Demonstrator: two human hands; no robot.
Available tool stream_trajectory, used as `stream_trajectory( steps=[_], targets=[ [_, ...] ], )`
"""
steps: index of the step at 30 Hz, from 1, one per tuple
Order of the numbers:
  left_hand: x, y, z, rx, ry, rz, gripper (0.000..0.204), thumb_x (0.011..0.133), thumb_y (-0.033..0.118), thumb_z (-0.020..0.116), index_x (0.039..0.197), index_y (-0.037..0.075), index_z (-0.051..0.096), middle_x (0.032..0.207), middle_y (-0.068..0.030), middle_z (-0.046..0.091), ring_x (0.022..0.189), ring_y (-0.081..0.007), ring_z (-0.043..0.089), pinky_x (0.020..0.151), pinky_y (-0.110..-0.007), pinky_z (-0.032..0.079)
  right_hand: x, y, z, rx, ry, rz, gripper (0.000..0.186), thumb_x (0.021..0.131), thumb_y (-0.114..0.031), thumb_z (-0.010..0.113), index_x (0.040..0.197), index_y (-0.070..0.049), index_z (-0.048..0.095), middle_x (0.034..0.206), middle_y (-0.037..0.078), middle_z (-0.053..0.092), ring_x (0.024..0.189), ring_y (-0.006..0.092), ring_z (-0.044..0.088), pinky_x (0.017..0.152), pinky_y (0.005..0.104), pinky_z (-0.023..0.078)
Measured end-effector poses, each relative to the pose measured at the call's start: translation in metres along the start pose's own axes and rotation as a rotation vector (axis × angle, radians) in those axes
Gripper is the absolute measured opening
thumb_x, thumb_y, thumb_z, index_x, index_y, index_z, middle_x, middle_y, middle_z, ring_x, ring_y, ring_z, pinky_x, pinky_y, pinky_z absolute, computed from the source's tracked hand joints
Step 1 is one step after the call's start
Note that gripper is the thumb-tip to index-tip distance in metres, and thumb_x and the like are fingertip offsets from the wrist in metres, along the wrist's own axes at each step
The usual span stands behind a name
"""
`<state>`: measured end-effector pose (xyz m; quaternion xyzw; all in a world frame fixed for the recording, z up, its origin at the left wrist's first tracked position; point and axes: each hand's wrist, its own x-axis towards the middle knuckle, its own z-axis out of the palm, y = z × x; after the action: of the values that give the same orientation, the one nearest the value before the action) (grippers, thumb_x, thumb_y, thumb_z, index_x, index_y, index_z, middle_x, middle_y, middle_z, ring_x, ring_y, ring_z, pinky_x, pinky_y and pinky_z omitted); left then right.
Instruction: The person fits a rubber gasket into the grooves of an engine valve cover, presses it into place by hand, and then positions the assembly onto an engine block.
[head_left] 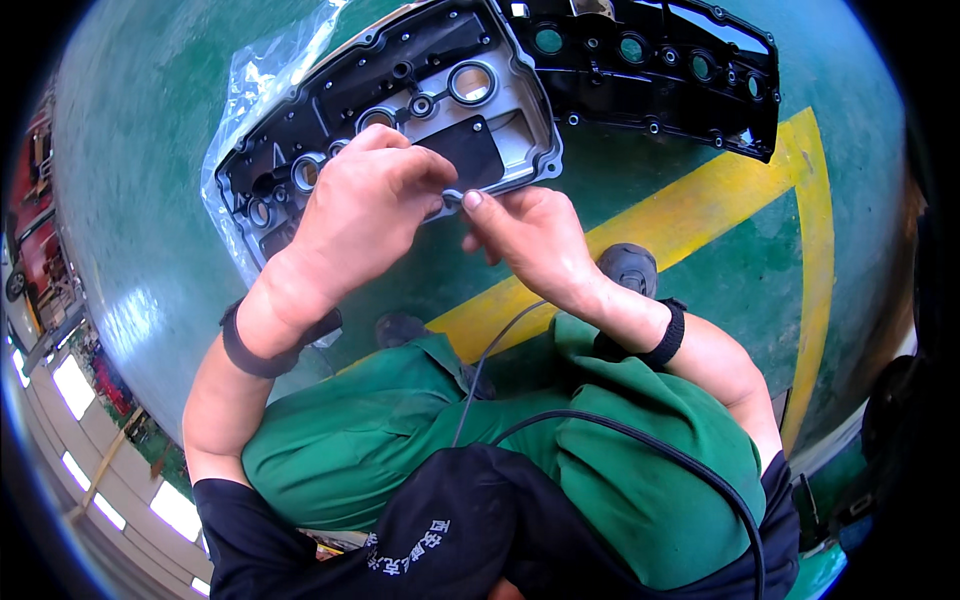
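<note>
A silver-and-black engine valve cover (515,140) lies hollow side up on the floor in front of me, with several round openings along it. My left hand (365,195) reaches over its near rim with the fingers bent and closed together. My right hand (535,235) meets it at that rim, thumb pressed against the curled forefinger. Between the fingertips of both hands shows a small grey piece (453,197). I cannot tell whether it is a part of the cover's edge or a strip of gasket. The left fingertips are partly hidden.
A second, black valve cover (655,90) lies behind, to the right. Clear plastic film (270,85) sits under the silver cover's left side. Yellow lines (700,190) cross the green floor (130,190). A thin grey cable (490,350) and a thicker black cable (690,465) run over my lap.
</note>
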<state>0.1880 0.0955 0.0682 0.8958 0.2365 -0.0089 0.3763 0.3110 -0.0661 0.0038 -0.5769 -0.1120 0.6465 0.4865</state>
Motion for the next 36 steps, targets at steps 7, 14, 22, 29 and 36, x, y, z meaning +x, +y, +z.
stream_trajectory(
  steps=[7, 14, 22, 29, 36],
  targets=[
    [0.002, -0.002, 0.006, 0.064, 0.015, 0.006, 0.021, 0.075, -0.005, 0.077, 0.094, 0.002, 0.076, 0.086, -0.0097, 0.066, 0.083, -0.0230, 0.066, 0.072, -0.033, 0.055, 0.002, 0.008, 0.003, 0.036, 0.046, -0.023, 0.035, 0.101, -0.033, 0.069, 0.099, 0.001, 0.075, 0.074, 0.002, 0.071, 0.062, 0.0055, 0.058, 0.055, 0.0233, 0.047],
    [0.006, 0.006, 0.009, 0.209, 0.022, 0.122, 0.013, 0.074, -0.001, 0.077, 0.086, 0.003, 0.074, 0.080, -0.0083, 0.066, 0.083, -0.0258, 0.062, 0.072, -0.037, 0.052, 0.000, 0.005, -0.009, 0.160, -0.020, -0.054, 0.035, 0.100, -0.034, 0.072, 0.099, 0.000, 0.075, 0.074, 0.004, 0.071, 0.063, 0.0065, 0.059, 0.056, 0.0235, 0.047],
    [0.010, 0.012, 0.023, 0.037, 0.015, 0.205, 0.020, 0.074, -0.003, 0.078, 0.093, 0.002, 0.072, 0.088, -0.0091, 0.070, 0.085, -0.0265, 0.064, 0.076, -0.037, 0.052, -0.004, -0.004, -0.041, -0.054, 0.215, -0.081, 0.045, 0.091, -0.043, 0.079, 0.102, 0.000, 0.072, 0.080, 0.005, 0.072, 0.065, 0.0085, 0.063, 0.058, 0.0245, 0.050],
    [0.017, 0.017, 0.038, 0.036, 0.099, 0.258, 0.022, 0.076, -0.005, 0.075, 0.097, 0.001, 0.072, 0.091, -0.0109, 0.069, 0.084, -0.0291, 0.064, 0.075, -0.038, 0.053, 0.000, -0.047, -0.034, -0.461, 0.361, -0.185, 0.041, 0.086, -0.024, 0.072, 0.112, 0.008, 0.064, 0.077, 0.015, 0.072, 0.067, 0.0180, 0.070, 0.064, 0.0317, 0.055],
    [0.019, 0.019, 0.042, 0.029, 0.095, 0.232, 0.023, 0.076, -0.005, 0.075, 0.098, 0.001, 0.072, 0.090, -0.0122, 0.069, 0.082, -0.0297, 0.065, 0.073, -0.038, 0.053, 0.008, -0.040, -0.036, -0.526, 0.376, -0.222, 0.037, 0.087, -0.020, 0.069, 0.110, 0.008, 0.061, 0.078, 0.015, 0.071, 0.066, 0.0176, 0.069, 0.064, 0.0312, 0.054]
  ],
)
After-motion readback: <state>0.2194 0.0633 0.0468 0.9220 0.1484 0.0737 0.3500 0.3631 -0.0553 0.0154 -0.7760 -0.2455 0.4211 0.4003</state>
